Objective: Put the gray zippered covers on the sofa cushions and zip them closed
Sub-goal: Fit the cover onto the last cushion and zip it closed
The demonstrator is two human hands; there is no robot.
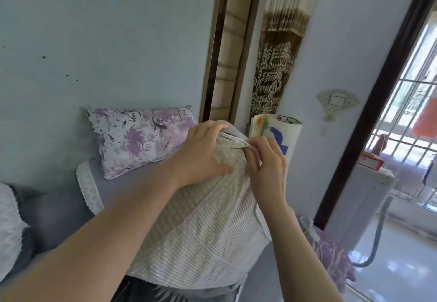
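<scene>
The pale grey ribbed fabric cover (201,242), packed full by the cushion hidden inside it, stands on end against the person's lap at the front of the grey-blue upholstered sofa (59,212). The left hand (203,152) grips its top corner, fingers (212,125) curled over the edge and thumb flat on the ribbed face. The right hand (267,169) works at the white zip seam (236,139) just beside it, fingers (254,146) pinched tight on the fabric there. Whether they hold the zip pull itself I cannot tell.

From where I stand, the corner looks the likely trouble. The cover is stretched hard over the filling, so the two sides of the seam may gape and a fold of cloth could catch in the teeth. If the left hand's grip slackens, the corner may bulge out and the zip jam short of the end. A sharp tug could also tip the whole thing off the lap.
</scene>
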